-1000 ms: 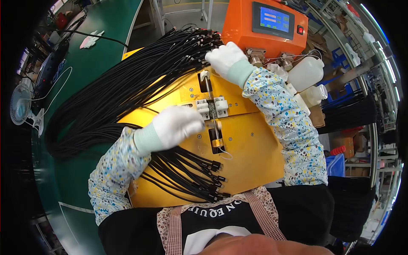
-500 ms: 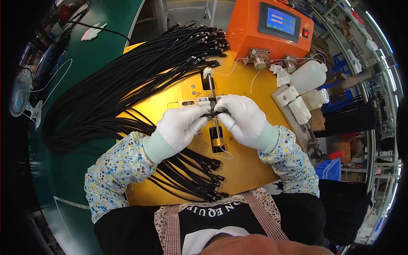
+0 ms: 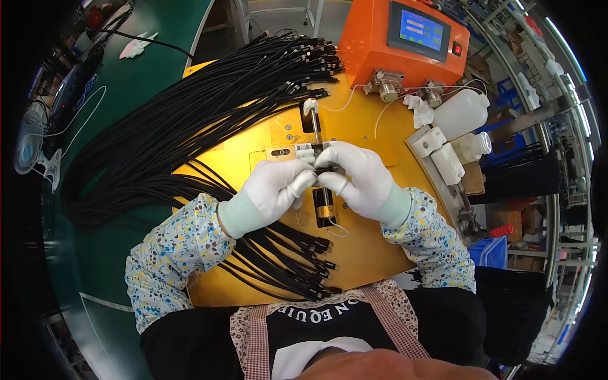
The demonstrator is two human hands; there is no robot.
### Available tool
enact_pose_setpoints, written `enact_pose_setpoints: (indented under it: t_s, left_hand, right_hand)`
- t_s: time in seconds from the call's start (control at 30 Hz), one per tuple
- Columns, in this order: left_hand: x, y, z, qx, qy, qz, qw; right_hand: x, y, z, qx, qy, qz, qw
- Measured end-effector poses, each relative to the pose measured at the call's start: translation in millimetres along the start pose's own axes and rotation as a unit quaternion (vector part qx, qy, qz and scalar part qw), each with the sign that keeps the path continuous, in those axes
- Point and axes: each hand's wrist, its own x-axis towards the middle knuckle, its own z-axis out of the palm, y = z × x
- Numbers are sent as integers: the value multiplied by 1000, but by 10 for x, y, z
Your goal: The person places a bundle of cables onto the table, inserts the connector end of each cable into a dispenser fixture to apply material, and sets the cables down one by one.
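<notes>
My left hand (image 3: 277,190), in a white glove, is closed in a pinch at the middle of the yellow work plate (image 3: 367,247). Close against it, my right hand (image 3: 354,177), gloved the same way, pinches too. Between the fingertips of both shows a short dark stretch of a black cable (image 3: 327,169); its end is hidden by the gloves. Just beyond the hands lies a small metal clamp block (image 3: 304,151). A metal rod (image 3: 315,123) with a white tip runs under the fingers, and a brass-coloured fitting (image 3: 325,211) sits in a slot on the near side.
A thick bundle of black cables (image 3: 158,123) with plugs loops across the left, its other ends (image 3: 304,266) near my body. An orange machine (image 3: 373,50) with a screen stands at the back right. White bottles (image 3: 462,114) and a metal bracket (image 3: 437,155) line the right side.
Both hands have come slightly closer together, and less of the black cable shows between them. My left hand has shifted a little to the right. The cable bundle has stayed put.
</notes>
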Motion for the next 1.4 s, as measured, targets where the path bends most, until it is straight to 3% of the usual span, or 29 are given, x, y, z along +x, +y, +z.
enact_pose_setpoints:
  t_s: [0.07, 0.27, 0.37, 0.57, 0.67, 0.77, 0.8, 0.83, 0.9, 0.93, 1.03, 1.07, 1.2, 1.23, 1.3, 1.37, 1.4]
  left_hand:
    - [17, -111, -16, -66, -13, -8, 998]
    - [30, -58, -72, -68, -43, -32, 996]
    - [22, 2, -32, -12, 5, -17, 1000]
    - [-16, 41, 43, -4, 26, -37, 999]
    - [-19, 30, 25, -3, 14, -53, 999]
    - [-23, 243, -87, -6, -66, -70, 995]
    - [-29, 155, -118, 66, -148, -5, 987]
    - [-76, 86, -85, 155, -159, 76, 972]
    - [-130, 153, -9, 246, -114, 152, 951]
    - [-135, 155, 12, 273, -59, 185, 942]
    - [-93, 191, -41, 279, -27, 136, 950]
    - [-80, 192, -65, 284, -20, 130, 950]
    - [28, 64, -147, 303, 189, 192, 914]
    - [55, 22, -184, 336, 242, 198, 888]
    - [108, 4, -207, 410, 322, 173, 836]
    - [152, -145, -234, 345, 301, 199, 866]
    - [128, -76, -229, 314, 210, 82, 922]
  right_hand:
    - [6, -33, -54, 53, -18, 51, 997]
    - [6, -32, -83, 60, -12, 40, 997]
    - [-15, 43, -62, -53, 23, -23, 998]
    - [-25, 19, -1, -55, 51, -80, 994]
    - [-8, 47, -22, -45, 27, -76, 996]
    - [196, 78, -284, 60, -72, -71, 993]
    - [318, 43, -396, 115, -70, -27, 991]
    - [475, 144, -357, 92, 1, -16, 996]
    - [920, 410, -350, -177, 39, -145, 973]
    - [1100, 438, -302, -257, 23, -138, 956]
    - [1586, 465, -55, -437, -158, -1, 885]
    - [1684, 539, 2, -450, -180, 3, 875]
    - [1723, 529, -63, -447, -180, -12, 876]
    - [1630, 481, -146, -421, -124, -55, 897]
    - [1369, 279, -311, -318, -112, -63, 939]
    - [1001, 135, -311, -272, -82, -108, 953]
    - [818, 59, -274, -276, -91, -107, 951]
